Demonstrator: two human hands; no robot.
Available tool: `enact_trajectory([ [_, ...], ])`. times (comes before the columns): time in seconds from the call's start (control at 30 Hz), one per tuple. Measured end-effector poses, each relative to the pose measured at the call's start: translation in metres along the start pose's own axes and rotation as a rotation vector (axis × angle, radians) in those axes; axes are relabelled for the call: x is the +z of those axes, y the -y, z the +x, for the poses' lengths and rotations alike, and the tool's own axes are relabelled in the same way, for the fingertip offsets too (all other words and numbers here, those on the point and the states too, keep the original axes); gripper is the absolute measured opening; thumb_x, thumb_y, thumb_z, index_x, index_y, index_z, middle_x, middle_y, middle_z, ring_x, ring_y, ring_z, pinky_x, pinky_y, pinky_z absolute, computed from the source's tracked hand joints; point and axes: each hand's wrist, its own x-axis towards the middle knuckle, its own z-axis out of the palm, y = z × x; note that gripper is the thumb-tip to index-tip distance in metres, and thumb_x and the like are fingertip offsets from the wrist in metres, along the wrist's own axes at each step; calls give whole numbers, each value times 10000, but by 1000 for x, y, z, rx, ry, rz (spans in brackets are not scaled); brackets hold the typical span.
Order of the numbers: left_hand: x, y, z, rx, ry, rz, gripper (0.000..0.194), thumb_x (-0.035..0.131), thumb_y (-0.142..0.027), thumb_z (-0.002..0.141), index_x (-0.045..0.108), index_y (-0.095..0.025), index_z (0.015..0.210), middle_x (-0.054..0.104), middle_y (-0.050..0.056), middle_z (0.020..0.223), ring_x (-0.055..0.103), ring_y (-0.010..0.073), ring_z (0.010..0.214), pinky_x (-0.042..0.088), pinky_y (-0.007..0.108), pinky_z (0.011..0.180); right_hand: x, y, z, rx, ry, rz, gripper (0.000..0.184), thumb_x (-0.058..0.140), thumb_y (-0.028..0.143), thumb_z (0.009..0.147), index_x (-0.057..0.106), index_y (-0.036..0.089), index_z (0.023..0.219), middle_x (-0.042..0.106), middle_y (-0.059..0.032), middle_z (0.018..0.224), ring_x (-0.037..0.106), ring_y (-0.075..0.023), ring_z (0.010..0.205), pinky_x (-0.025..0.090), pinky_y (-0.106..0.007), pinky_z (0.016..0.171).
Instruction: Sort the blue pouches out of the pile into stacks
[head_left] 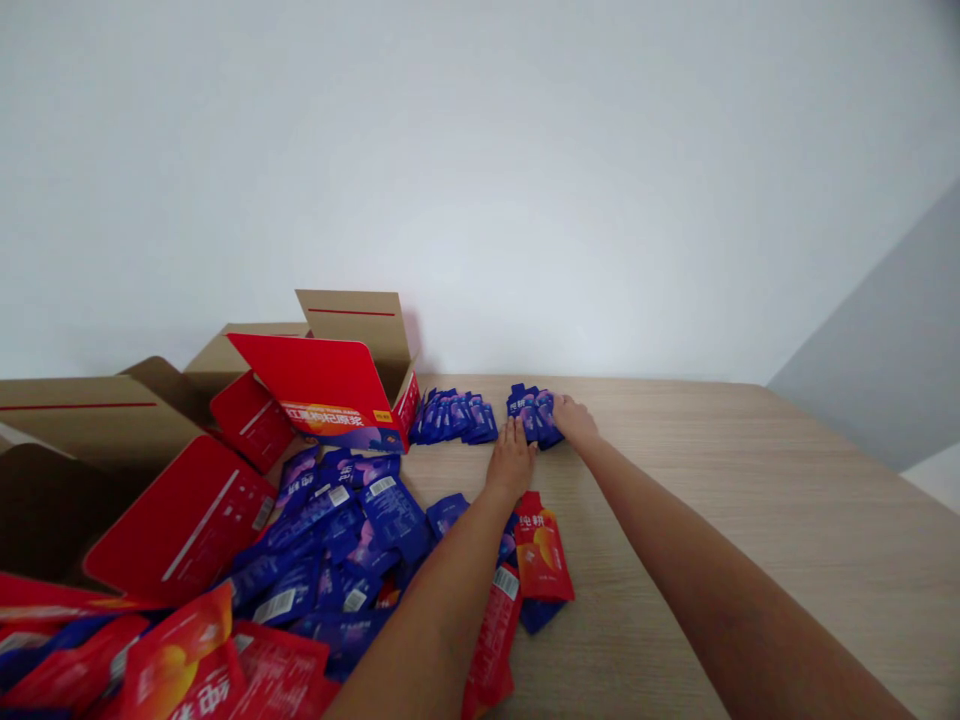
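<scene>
Near the back edge of the table lies a small overlapping row of blue pouches (pixel 534 408) with purple prints. My left hand (pixel 513 462) is at the row's lower left, its fingers stretched out and lying flat against the pouches' near edge. At the right end, my right hand (pixel 576 420) has its fingers curled on the outermost blue pouch; the fingertips are partly hidden. Just left of this row, a longer fanned row of blue pouches (pixel 452 416) rests by the wall. A red pouch (pixel 543 552) with an orange print lies below my hands, on top of a blue one.
A large heap of blue pouches (pixel 330 545) mixed with red pouches (pixel 281 670) covers the table's left side. Behind it stand a red carton (pixel 330 385) with raised flaps and another open carton (pixel 180 520). A white wall (pixel 600 200) runs along the wooden table (pixel 720 480).
</scene>
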Motion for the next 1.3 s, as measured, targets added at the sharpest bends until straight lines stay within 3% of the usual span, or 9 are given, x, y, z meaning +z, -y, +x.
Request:
enact_trajectory([
  [0.13, 2, 1, 0, 5, -37, -29, 589, 384, -369, 899, 265, -26, 1363, 350, 266, 1408, 310, 315, 1333, 330, 487, 1049, 6, -24, -9, -102, -75, 28, 338, 347, 252, 897, 639, 118, 1002, 636, -196, 1032, 556, -297, 1014, 380, -421, 868],
  [0.27, 0, 1, -1, -13, -28, -59, 781, 581, -479, 772, 299, -15, 1334, 353, 287, 1386, 324, 356, 1314, 330, 482, 1046, 18, -40, -23, -163, -195, 91, 285, 391, 255, 878, 645, 143, 936, 637, -185, 989, 551, -290, 975, 381, -395, 843],
  [0.47, 2, 8, 10, 72, 31, -59, 607, 554, -331, 815, 335, -37, 1300, 401, 272, 1354, 369, 321, 1295, 347, 460, 1042, 34, -52, -38, -161, -385, 208, 404, 270, 347, 910, 600, 118, 953, 610, -180, 919, 529, -267, 893, 391, -387, 818],
  [0.73, 10, 11, 23, 102, 45, -81, 636, 549, -307, 819, 278, -49, 1332, 353, 275, 1389, 329, 326, 1321, 327, 481, 1051, 40, -51, -36, -184, -517, 302, 473, 207, 391, 932, 570, 106, 1031, 583, -189, 991, 491, -267, 976, 374, -418, 879],
  [1.3, 3, 9, 18, 84, -18, -86, 693, 582, -386, 792, 275, -94, 1341, 326, 265, 1407, 277, 347, 1342, 304, 549, 1042, 33, -48, -41, -107, -484, 391, 504, 182, 382, 924, 536, 75, 1110, 566, -208, 1095, 475, -252, 1084, 346, -394, 963],
])
